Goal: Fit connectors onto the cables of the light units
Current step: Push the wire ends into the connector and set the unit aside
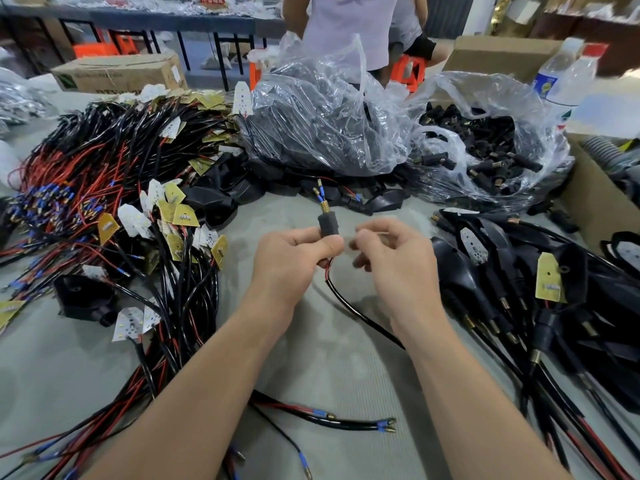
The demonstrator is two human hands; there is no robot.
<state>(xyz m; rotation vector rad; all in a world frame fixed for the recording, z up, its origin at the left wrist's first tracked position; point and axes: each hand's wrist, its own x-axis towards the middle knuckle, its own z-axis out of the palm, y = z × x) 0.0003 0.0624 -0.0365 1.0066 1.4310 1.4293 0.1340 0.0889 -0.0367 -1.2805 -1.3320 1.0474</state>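
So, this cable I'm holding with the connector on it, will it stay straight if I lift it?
Probably not: the cable droops in a curve below the left hand, so it looks floppy. The connector looks rigid, and likely light, since thumb and fingers hold it upright.

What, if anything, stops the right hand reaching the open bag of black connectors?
Likely yes: the bag of connectors lies ahead and right of the right hand, mouth open, with only low black housings between.
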